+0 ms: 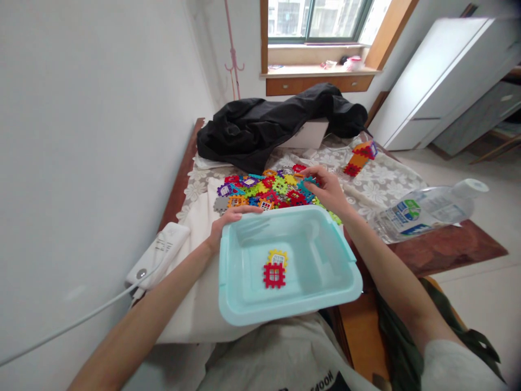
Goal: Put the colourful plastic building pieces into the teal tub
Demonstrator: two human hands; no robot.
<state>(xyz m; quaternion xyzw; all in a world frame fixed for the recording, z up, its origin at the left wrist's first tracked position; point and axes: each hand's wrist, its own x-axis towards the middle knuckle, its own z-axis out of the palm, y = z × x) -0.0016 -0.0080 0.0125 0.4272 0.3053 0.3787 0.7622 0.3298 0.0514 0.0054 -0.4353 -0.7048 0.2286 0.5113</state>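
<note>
A light-blue plastic basin (pixel 317 271) sits at the table's near edge, close to my body. Inside it lie a red window-shaped interlocking piece (pixel 274 276) and a yellow one (pixel 278 255), partly overlapping. My left hand (pixel 228 224) holds the basin's far left rim, fingers stretched along it and the thumb hidden. Beyond the basin spreads a pile of colourful interlocking plastic pieces (pixel 280 186). At the pile's right side, my right hand (pixel 328 190) has its thumb and fingers closed around a teal interlocking piece (pixel 308 183).
A black cloth (pixel 248 127) covers part of a white box (pixel 307 136) at the back. An orange-and-red built block (pixel 358 159) stands to the right. Nearer lies a large clear plastic bottle (pixel 427 209). A white power strip (pixel 160 252) with a cable is at the left edge.
</note>
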